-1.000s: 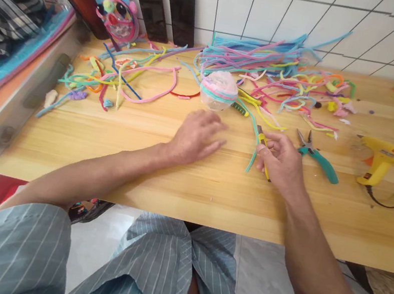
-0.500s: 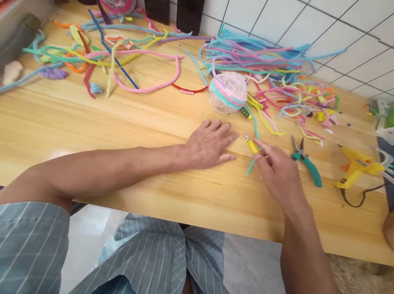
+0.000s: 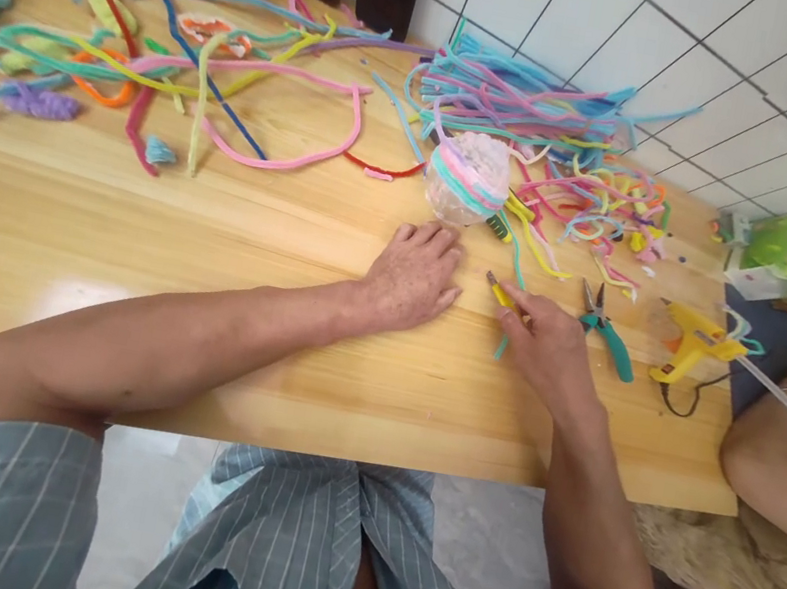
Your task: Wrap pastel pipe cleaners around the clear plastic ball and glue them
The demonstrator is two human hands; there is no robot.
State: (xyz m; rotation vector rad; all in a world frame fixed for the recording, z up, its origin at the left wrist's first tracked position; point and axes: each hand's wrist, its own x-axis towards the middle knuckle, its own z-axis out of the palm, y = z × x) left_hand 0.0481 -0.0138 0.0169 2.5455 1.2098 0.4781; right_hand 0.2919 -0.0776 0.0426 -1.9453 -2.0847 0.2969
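My left hand rests palm down on the wooden tabletop, its fingers loosely bent and nothing visible in it. To its right, my right hand is closed round a small yellow tool with a metal tip, whose exact kind I cannot make out. The tip points up and left toward my left hand. A teal pipe cleaner runs beneath the right fingers. Just beyond both hands sits a clear, round ball banded with pink, purple and teal. Teal-handled pliers lie right of my right hand.
A yellow glue gun with its cord lies at the right, near another person's arm. Along the tiled wall lies a bundle of pipe cleaners. Loose pink ones spread across the left. A green item stands far right.
The view has shifted, bringing the tabletop closer on the left. My left fingers have drawn closer together. My right hand keeps hold of the yellow tool, its tip turned slightly.
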